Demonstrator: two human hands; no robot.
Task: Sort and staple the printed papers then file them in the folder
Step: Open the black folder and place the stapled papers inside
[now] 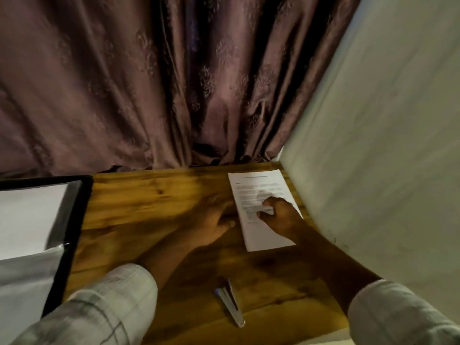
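At the left edge of the frame, an open black folder (pixel 74 220) holds white sheets in clear sleeves. Right of centre, the printed papers (pixel 258 190) lie near the pale wall (pixel 385 145); the right hand (pixel 278 215) pinches them, while the left hand (pixel 214 220) rests flat and open on bare wooden table (pixel 149 200). A metal stapler (pixel 230 302) lies lower centre.

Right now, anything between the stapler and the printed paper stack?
Head view: only bare wooden table lies between the silver metal stapler and the white printed paper stack. The right hand rests on the stack.
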